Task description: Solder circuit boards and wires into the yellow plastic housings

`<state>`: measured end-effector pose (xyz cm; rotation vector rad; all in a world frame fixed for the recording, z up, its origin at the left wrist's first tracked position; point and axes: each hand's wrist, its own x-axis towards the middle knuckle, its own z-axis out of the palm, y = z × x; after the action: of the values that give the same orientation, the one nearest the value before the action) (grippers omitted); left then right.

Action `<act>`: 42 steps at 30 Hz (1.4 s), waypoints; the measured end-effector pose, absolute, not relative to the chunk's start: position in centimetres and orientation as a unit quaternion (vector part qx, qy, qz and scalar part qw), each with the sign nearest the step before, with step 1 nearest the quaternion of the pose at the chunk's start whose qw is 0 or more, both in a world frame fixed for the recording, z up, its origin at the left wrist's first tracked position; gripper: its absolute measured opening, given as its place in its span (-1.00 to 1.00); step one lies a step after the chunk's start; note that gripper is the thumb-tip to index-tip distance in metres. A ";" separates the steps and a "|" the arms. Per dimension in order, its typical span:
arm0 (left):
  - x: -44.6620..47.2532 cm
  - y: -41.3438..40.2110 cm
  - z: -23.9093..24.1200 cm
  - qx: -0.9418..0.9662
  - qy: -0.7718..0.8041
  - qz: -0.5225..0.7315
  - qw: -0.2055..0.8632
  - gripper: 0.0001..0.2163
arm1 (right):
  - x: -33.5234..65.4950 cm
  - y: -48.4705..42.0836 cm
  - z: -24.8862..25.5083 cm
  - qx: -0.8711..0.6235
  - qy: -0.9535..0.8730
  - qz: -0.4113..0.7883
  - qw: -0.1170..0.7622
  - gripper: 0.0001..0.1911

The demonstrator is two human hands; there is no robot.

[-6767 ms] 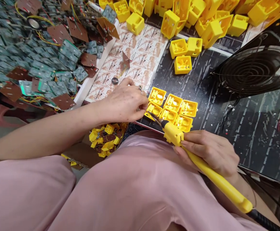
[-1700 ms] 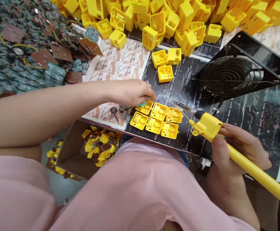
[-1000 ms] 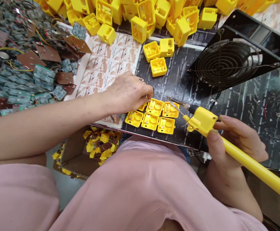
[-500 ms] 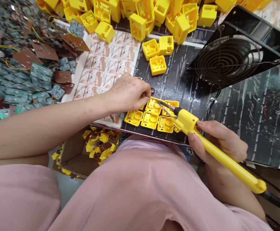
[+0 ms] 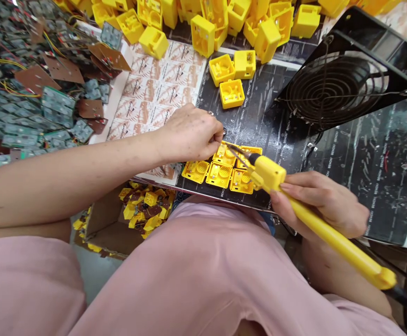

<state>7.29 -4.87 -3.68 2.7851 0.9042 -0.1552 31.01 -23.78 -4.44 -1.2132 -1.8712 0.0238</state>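
My right hand [image 5: 324, 200] is wrapped round a yellow soldering iron [image 5: 332, 233] with a black cable at its rear end. Its metal tip points left, over the small yellow plastic cases [image 5: 219, 174] set in rows at the table's front edge. Above the back left of these cases is my left hand [image 5: 198, 133], its fingertips pinched together. Whatever they hold is hidden. A small dark round part [image 5: 224, 132] shows right beside those fingertips; I cannot tell whether they touch it. Round recesses with small holes show inside the open cases.
Left lies a large heap of circuit boards [image 5: 58, 107] with wires. Yellow housings [image 5: 203, 36] pile up at the back, with three [image 5: 231, 94] nearer. A black fan [image 5: 329, 88] stands at the right rear. Below the table edge, a cardboard box [image 5: 105, 231] holds yellow parts.
The soldering iron and my right hand have shifted slightly down and right at the handle. My left hand stays pinched at nearly the same place. The view has moved a little.
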 end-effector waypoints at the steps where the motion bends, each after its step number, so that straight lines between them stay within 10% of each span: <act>1: 7.2 -4.9 -3.7 0.943 0.309 -0.053 0.109 -0.69 | 31.2 -24.0 -4.5 -0.500 -0.742 0.015 0.446 -0.82; 17: 3.5 -4.6 0.4 0.958 0.243 0.049 0.143 -0.60 | 32.2 -25.3 -7.6 -0.557 -0.675 -0.016 0.484 -0.45; 27: 2.9 -8.9 -1.2 0.973 0.192 -0.112 -0.060 -0.66 | 32.0 -25.4 -7.2 -0.551 -0.690 -0.012 0.469 -0.37; 42: 2.8 -4.0 -2.1 0.927 0.316 -0.053 0.193 -0.54 | 33.1 -24.8 -7.2 -0.522 -0.693 -0.019 0.497 -0.35</act>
<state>2.83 -3.96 -2.12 2.6030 0.8870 -0.1474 33.06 -24.84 -7.22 -1.2652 -1.6782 -0.0471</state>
